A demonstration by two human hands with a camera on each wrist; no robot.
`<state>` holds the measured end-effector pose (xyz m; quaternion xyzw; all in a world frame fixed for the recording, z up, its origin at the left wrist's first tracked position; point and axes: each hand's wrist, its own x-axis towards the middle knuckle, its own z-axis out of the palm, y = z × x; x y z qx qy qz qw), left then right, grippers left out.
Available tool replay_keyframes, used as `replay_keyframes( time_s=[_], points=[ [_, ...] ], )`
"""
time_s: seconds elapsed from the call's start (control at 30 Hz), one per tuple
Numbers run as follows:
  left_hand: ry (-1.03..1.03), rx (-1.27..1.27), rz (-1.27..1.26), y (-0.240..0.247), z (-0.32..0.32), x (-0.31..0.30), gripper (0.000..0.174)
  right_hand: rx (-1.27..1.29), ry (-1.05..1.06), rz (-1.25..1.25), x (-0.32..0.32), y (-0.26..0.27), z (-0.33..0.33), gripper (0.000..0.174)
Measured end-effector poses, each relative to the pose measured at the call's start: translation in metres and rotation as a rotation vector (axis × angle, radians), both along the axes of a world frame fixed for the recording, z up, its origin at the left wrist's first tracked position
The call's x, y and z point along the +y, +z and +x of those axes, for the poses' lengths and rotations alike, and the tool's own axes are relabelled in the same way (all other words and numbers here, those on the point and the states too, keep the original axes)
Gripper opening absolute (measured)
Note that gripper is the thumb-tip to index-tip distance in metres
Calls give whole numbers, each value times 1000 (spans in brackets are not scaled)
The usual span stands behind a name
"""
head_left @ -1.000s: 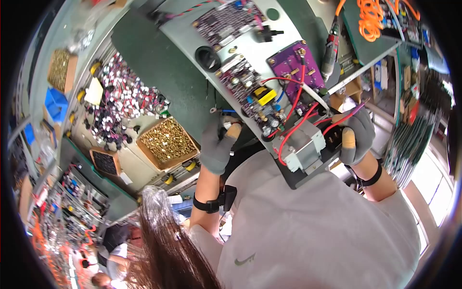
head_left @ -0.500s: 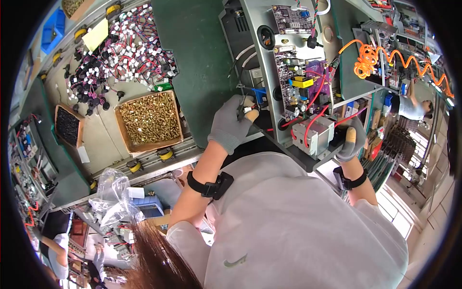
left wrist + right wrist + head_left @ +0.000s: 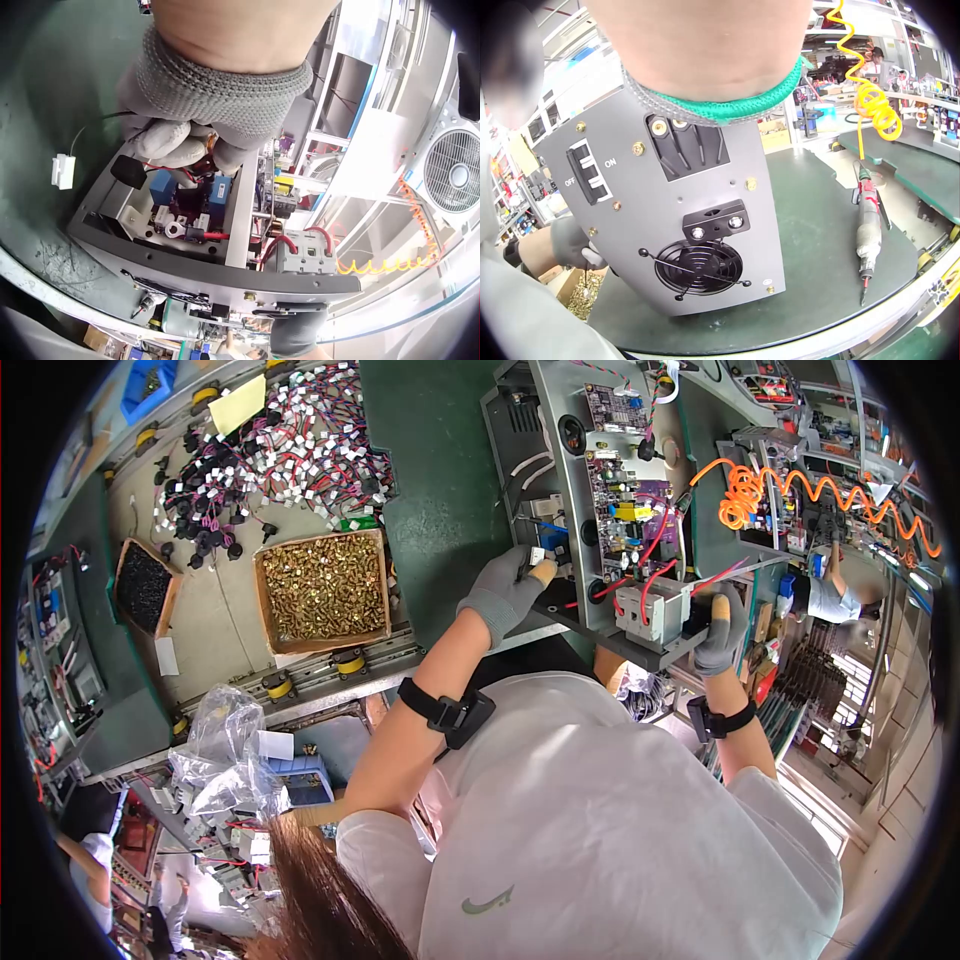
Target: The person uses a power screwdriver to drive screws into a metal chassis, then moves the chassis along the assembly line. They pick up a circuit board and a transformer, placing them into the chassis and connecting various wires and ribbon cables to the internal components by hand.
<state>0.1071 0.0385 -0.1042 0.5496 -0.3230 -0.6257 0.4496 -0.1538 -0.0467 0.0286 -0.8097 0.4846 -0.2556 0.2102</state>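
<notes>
My gloved left hand [image 3: 505,590] reaches into the left side of an opened grey power-unit housing [image 3: 180,271]. Its fingers bend together and pinch a thin dark wire [image 3: 91,126], which trails out to a white plug connector [image 3: 63,172]. Just past the fingertips are blue block components [image 3: 219,193] and a red cable with a ring terminal [image 3: 176,229]. My gloved right hand [image 3: 718,632] is at the housing's front right, next to a grey breaker [image 3: 652,610] with red cables. Its fingers are largely hidden, so I cannot tell what they grip. The front panel [image 3: 705,172] carries a fan grille [image 3: 699,268].
On the left stands a box of brass screws [image 3: 322,592] beside a heap of wired white connectors [image 3: 310,445] and a box of black parts [image 3: 147,588]. A power screwdriver [image 3: 868,225] hangs on a coiled orange hose [image 3: 742,495] at the right. Green matting [image 3: 440,490] covers the bench.
The head view has swung, so the housing now appears farther right and more upright. My left hand has come in closer against the housing's left side. The right hand stays beside the breaker.
</notes>
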Motion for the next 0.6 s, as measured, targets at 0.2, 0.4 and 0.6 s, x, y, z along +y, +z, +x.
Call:
replay_keyframes(
  time_s=[0.2,0.4,0.6],
  points=[
    [-24,-8,13,-11,-6,3,29,226,41,-85,-9,51,39,13],
    [-122,23,100,-1,-10,3,32,462,301,16,-63,64,123,24],
    [-27,179,73,-5,1,1,34,879,220,519,-111,27,129,30]
  ],
)
